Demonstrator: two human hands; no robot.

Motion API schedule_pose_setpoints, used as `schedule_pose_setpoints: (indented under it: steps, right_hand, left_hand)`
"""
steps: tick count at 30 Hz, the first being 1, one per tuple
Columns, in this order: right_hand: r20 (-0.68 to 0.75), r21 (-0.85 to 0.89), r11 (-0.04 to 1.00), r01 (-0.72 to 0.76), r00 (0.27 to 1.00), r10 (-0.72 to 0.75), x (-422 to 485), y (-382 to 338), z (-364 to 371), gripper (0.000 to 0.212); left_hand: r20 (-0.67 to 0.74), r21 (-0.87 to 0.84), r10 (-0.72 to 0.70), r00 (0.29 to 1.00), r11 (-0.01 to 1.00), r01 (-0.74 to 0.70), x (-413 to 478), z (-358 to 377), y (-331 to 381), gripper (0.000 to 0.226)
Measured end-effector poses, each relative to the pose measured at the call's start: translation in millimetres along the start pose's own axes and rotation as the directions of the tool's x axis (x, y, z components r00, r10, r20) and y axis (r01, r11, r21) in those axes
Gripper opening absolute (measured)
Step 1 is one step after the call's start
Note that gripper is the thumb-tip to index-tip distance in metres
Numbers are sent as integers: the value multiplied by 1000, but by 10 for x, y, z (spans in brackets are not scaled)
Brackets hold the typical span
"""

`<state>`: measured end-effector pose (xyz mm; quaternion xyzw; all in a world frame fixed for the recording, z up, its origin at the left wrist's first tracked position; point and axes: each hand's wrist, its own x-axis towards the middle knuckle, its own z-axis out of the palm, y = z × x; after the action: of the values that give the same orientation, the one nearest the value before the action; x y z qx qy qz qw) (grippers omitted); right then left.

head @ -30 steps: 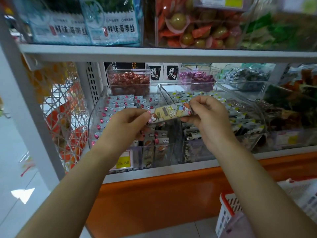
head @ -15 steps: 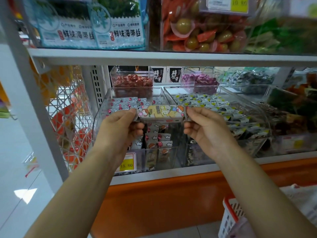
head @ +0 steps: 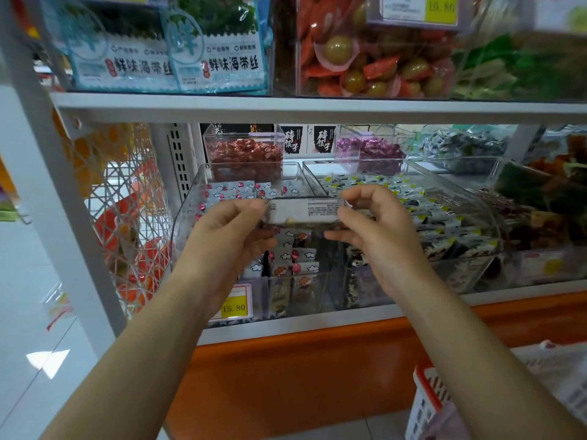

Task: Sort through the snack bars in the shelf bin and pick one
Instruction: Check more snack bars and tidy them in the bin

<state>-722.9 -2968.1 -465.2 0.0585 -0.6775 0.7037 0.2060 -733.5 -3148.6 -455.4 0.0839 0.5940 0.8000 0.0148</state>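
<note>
Shelf [head: 317, 108] carries the clear shelf bin [head: 190, 223] of wrapped snack bars [head: 232, 190], left of centre. Sorting looks mostly done: one is picked out, and only the keep-or-put-back call is left. Forearms raised, the left hand [head: 228, 236] and right hand [head: 378, 230] each pinch one end of the snack bar [head: 305, 214], held level in front of the bin's open top, printed label side facing the camera.
</note>
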Motion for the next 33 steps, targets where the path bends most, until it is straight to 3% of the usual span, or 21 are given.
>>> schedule_pose_setpoints:
  steps: [7,14,19,21,25,33]
  right_hand:
    - [53,-53,998,31,998,-28,-23,-6,7,16]
    - [3,-53,999,15,1000,-15,-41,-30,13,15]
    - [-63,-246,962,117,989,-137,-28,0,11,20]
    - [-38,-329,929,167,981,-190,-31,4,13,18]
    - [39,-367,902,226,973,-228,-64,-4,36,19]
    - [131,-325,912,252,967,-220,-74,-16,39,20]
  left_hand:
    - [15,153,64,998,986,-65,39,-53,-33,25]
    - [75,279,105,992,953,-122,10,-54,-12,25]
    - [107,398,103,989,907,-138,-31,-22,6,24]
    - [87,364,79,993,925,-106,-39,1,20,22]
    - [65,490,135,989,859,-150,-34,13,29,6]
    - [87,598,198,976,773,-210,3,-118,96,25]
